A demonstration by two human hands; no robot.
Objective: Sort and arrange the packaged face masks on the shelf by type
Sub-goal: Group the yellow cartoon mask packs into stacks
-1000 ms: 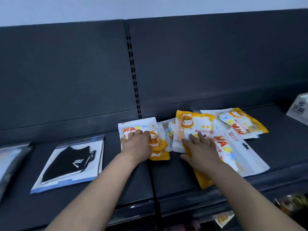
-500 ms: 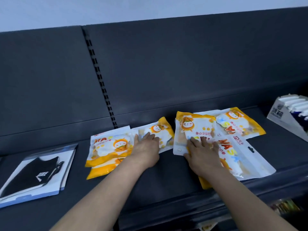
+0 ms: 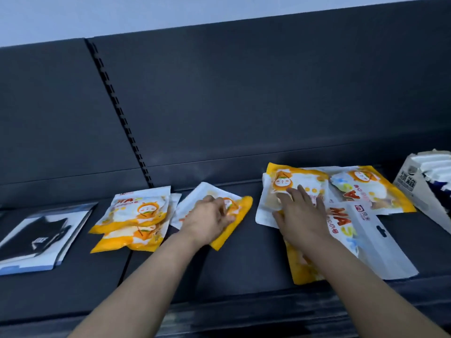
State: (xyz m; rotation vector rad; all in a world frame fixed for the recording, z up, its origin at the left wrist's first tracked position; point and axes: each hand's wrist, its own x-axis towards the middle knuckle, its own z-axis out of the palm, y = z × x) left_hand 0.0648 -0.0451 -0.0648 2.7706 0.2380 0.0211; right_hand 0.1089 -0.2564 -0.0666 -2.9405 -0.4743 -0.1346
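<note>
Orange-and-white mask packs lie along the dark shelf [image 3: 244, 262]. Two of them are stacked [image 3: 139, 215] at centre left. Just right of that stack a single tilted pack [image 3: 240, 211] lies under my left hand [image 3: 210, 222], whose bent fingers grip it. My right hand [image 3: 301, 215] presses flat, fingers spread, on the top pack [image 3: 292, 181] of a loose pile. That pile also holds a white-faced pack [image 3: 358, 230], an orange pack [image 3: 366, 191] behind it, and one partly hidden under my forearm [image 3: 299, 267]. A black mask in a clear pack [image 3: 41, 237] lies far left.
A grey-white carton [image 3: 415, 191] with white and blue items stands at the far right, touching the pile's corner. A slotted upright [image 3: 122, 123] runs down the dark back panel. The shelf's front lip [image 3: 244, 313] runs below my arms.
My left hand's fingers have bent around the single pack, which now lies more tilted. My right hand stays on the same pack. The view has shifted slightly.
</note>
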